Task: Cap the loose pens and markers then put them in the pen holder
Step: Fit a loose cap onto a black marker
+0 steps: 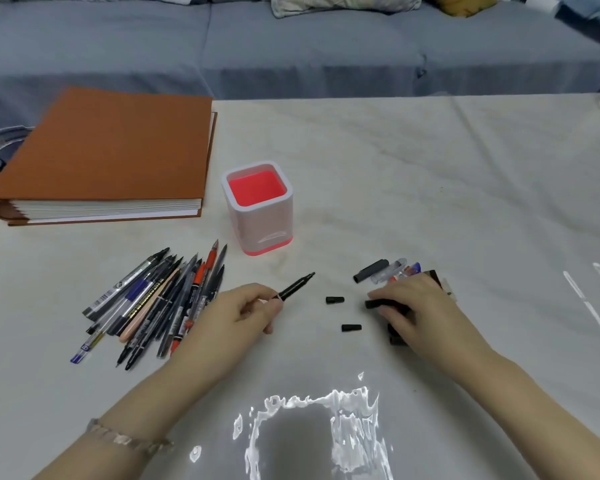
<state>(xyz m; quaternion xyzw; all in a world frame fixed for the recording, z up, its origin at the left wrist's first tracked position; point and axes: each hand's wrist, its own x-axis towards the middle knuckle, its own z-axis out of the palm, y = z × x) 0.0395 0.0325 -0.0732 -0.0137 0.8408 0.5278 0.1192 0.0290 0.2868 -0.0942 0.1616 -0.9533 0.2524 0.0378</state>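
Holding an uncapped black marker (295,287) by its tail in the left grip (246,306), fingers curled round the barrel, tip aimed up and right, well short of the pen holder (260,230). Pinching a black cap (378,304) low against the surface (430,168) in the right grip (416,306), fingertips closed on it. Best done by lifting that cap, turning its open end toward the tip, lining both up along one axis, then pressing straight on until seated. Worth trying the fit gently first, with two other loose caps (335,300) lying between the grips as possible matches. Then into the holder, upright, just beyond the pen pile (153,303) and seemingly with nothing in it yet. Cannot tell the open end of the pinched cap from the closed one, nor make out the dark pieces under the right palm. A heap of caps (388,271) behind that grip, partly covered by it; near surface lost to white glare.
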